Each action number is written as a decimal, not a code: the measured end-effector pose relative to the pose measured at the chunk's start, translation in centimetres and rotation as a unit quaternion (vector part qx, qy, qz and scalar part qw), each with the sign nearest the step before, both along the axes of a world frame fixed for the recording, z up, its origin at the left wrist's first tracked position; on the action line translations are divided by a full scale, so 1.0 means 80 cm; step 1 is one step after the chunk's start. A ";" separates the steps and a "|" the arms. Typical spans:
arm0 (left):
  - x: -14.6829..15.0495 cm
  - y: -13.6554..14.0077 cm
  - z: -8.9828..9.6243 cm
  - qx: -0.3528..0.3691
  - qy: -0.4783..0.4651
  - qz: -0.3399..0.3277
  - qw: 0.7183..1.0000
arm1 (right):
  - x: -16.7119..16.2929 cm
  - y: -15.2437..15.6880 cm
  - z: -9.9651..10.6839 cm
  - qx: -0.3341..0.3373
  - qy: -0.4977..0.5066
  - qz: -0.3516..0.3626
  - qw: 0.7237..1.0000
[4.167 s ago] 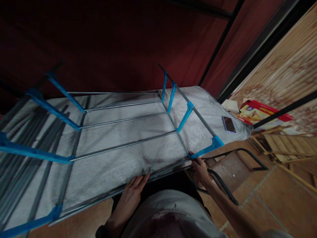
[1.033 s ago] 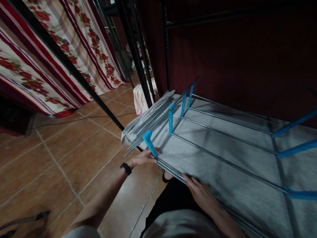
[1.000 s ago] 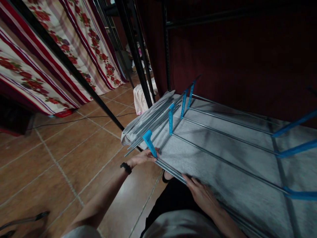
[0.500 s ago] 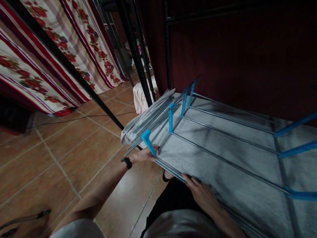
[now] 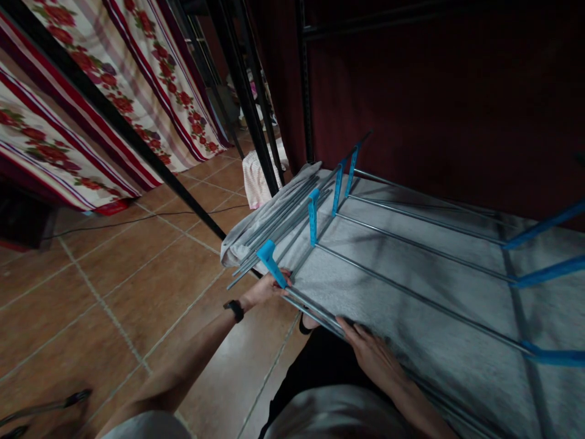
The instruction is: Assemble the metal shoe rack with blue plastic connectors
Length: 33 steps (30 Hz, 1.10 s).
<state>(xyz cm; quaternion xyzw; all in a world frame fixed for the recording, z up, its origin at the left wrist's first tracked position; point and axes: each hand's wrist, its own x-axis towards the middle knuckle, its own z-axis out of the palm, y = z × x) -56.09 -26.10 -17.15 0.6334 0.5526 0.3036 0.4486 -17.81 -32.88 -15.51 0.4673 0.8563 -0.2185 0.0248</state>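
A rack frame of thin metal tubes and blue plastic connectors lies on a grey cloth-covered surface (image 5: 411,292). At its near left corner my left hand (image 5: 269,289) is closed around the lower end of a blue connector (image 5: 272,263), where a tube fits. My right hand (image 5: 368,349) wraps its fingers over a metal tube (image 5: 315,311) along the near edge; its thumb is hidden. Two tubes run side by side between my hands, with a narrow gap. Farther back, another blue connector (image 5: 313,216) stands upright at the end of a long tube (image 5: 411,294).
Several loose metal tubes (image 5: 278,222) lie at the surface's left end. Black metal posts (image 5: 247,91) rise behind them, and a slanting black bar (image 5: 137,143) crosses on the left. A floral curtain (image 5: 119,91) hangs above the tiled floor (image 5: 82,292). A thin cable (image 5: 150,216) crosses the tiles.
The two near tubes now show a wider gap between them beside my left hand. Both hands keep nearly the same places and grips. The view has shifted slightly.
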 end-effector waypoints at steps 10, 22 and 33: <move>0.011 -0.015 -0.016 0.012 -0.026 0.047 0.998 | 0.005 -0.001 -0.010 0.011 0.016 0.001 1.000; 0.031 -0.030 -0.037 0.086 0.011 0.104 0.991 | 0.008 -0.001 -0.012 0.020 0.043 -0.005 0.999; 0.068 -0.040 -0.040 0.140 0.048 0.199 0.969 | 0.008 0.005 -0.010 -0.014 0.051 0.011 0.999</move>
